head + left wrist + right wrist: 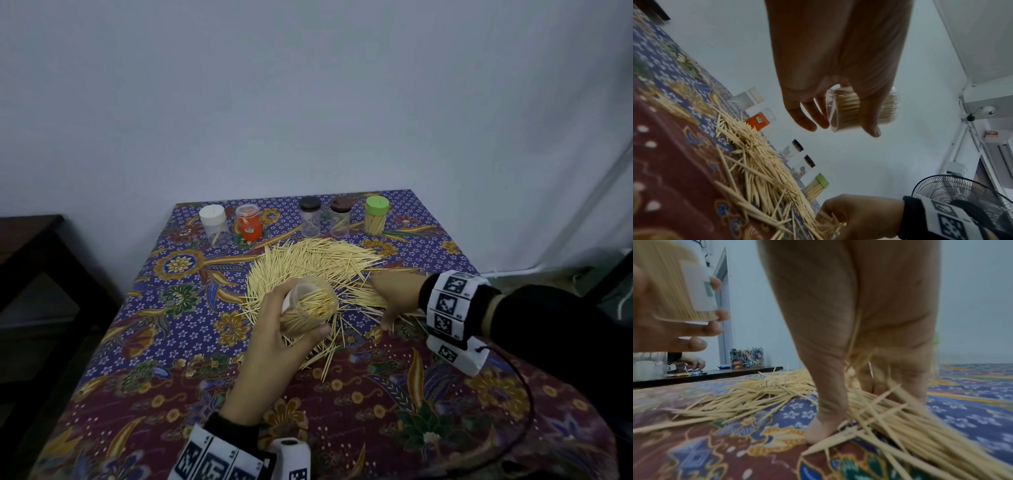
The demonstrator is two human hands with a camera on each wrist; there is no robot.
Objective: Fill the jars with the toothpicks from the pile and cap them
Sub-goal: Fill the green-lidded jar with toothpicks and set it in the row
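My left hand (297, 320) grips a clear uncapped jar (313, 305) packed with toothpicks, tilted, just above the near side of the toothpick pile (315, 258). In the left wrist view the jar (846, 112) lies across my fingers. My right hand (382, 301) is down on the pile's right edge. Its thumb touches the cloth and its fingers curl round a bunch of toothpicks (900, 426). The right wrist view shows my right hand (851, 410) with toothpicks caught between thumb and fingers.
Along the far edge of the patterned tablecloth (376, 411) stand a white-capped jar (214, 221), an orange jar (249, 222), a black-capped jar (310, 217), a brown-capped jar (340, 217) and a green-capped jar (376, 216) full of toothpicks. A dark side table (30, 246) stands left.
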